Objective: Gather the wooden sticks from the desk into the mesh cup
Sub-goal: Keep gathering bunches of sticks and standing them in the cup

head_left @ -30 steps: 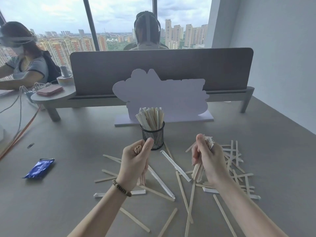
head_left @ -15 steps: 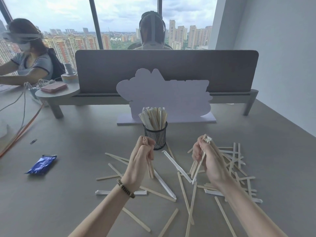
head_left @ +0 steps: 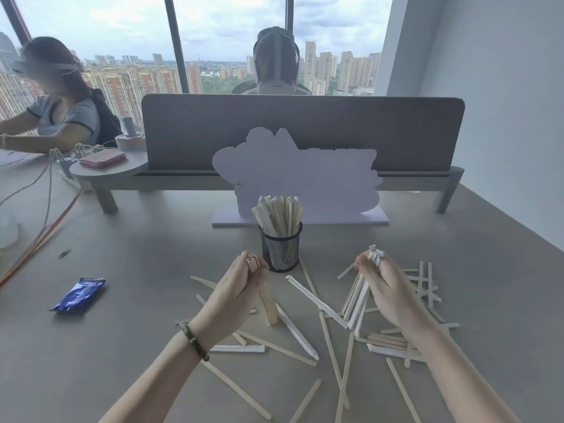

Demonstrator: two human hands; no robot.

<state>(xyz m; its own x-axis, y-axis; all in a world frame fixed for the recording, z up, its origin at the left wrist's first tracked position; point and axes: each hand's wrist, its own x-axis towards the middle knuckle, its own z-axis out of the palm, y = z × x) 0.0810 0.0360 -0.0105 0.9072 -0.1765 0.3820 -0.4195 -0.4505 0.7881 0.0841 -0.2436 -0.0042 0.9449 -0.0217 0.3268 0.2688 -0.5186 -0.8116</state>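
Observation:
A black mesh cup stands mid-desk, holding several upright wooden sticks. My left hand is closed around a small upright bundle of sticks, whose lower ends touch the desk just left of the cup. My right hand grips a bigger bundle of sticks and white-wrapped sticks, also stood on end, to the right of the cup. Several loose sticks and white wrapped ones lie scattered on the grey desk around and below both hands.
A blue packet lies at the left. Behind the cup stands a white cloud-shaped sign and a grey divider panel. Cables run along the far left edge. Two people sit beyond the desk.
Both hands have turned their bundles more upright, so the lower ends now rest on the desk. The camera has shifted slightly; the cup has not moved.

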